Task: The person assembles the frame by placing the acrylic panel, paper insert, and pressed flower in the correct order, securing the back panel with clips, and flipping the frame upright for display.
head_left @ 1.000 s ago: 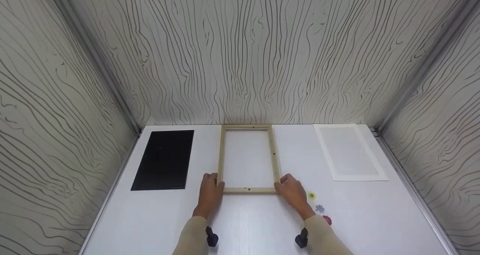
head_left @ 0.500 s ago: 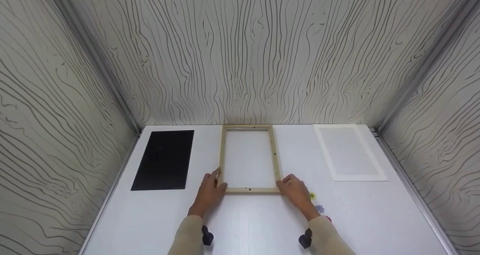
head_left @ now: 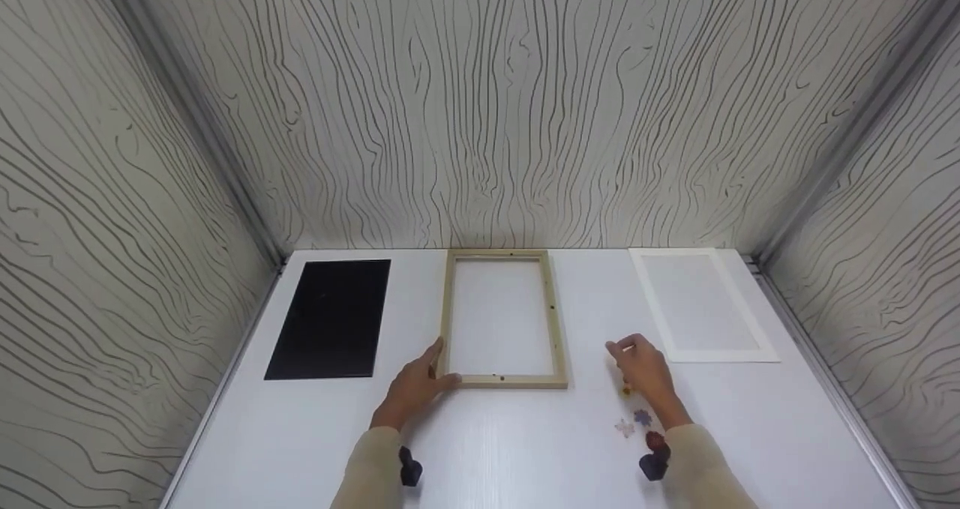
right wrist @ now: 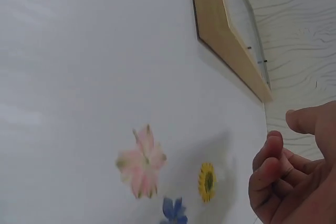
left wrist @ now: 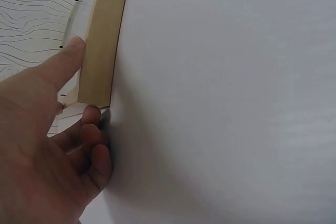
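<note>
A light wooden frame point(head_left: 559, 344) lies flat at the table's far middle. My left hand point(head_left: 412, 390) holds its near left corner, the thumb over the front bar and curled fingers point(left wrist: 97, 156) by the bar's end. My right hand point(head_left: 645, 370) hovers to the right of the frame, loosely curled, with no object between thumb and fingers in the right wrist view. Below it lie small pressed flowers: a yellow one point(right wrist: 207, 182), a blue one point(right wrist: 174, 211) and a pale pink one point(right wrist: 142, 166). A red flower point(head_left: 655, 440) lies nearest me, partly hidden by the wrist mount.
On the left lies a black rectangular panel point(head_left: 330, 318). A white-bordered sheet point(head_left: 701, 303) with a greyish middle lies at the back right. Patterned walls point(head_left: 480, 119) close off the white table point(head_left: 495, 449) at the back and both sides.
My right hand has let go of the frame's near right corner and moved right, over the flowers. My left hand stays at its corner. The pale pink flower now shows in the head view.
</note>
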A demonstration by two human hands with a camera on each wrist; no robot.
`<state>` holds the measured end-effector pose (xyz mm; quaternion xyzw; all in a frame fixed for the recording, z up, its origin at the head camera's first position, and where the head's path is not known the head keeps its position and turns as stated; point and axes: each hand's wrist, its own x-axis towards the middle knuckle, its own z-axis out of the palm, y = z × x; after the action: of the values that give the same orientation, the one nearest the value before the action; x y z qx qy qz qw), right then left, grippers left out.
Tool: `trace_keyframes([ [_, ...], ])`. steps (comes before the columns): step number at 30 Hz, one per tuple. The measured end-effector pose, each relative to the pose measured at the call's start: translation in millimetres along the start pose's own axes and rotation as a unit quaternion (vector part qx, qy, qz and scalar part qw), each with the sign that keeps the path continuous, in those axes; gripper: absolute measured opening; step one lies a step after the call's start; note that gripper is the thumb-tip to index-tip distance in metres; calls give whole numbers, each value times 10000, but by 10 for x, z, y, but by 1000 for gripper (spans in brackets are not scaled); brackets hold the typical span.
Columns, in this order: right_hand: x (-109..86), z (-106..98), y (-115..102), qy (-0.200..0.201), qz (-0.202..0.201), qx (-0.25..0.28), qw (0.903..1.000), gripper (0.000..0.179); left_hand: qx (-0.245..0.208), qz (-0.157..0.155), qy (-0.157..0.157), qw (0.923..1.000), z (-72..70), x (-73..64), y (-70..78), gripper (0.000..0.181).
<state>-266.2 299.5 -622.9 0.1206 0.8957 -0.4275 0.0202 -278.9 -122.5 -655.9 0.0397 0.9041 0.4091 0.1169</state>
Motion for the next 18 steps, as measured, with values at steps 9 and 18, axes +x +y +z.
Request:
trace_keyframes([
  [9,175,-503,383,439,348,-305,9980,52,-65,-59,-33,10000,16,5,-37,91],
  [18,267,-917,756,1122,495,-446,9915,56,-343,35,-133,9993,-15,-34,-6,91],
])
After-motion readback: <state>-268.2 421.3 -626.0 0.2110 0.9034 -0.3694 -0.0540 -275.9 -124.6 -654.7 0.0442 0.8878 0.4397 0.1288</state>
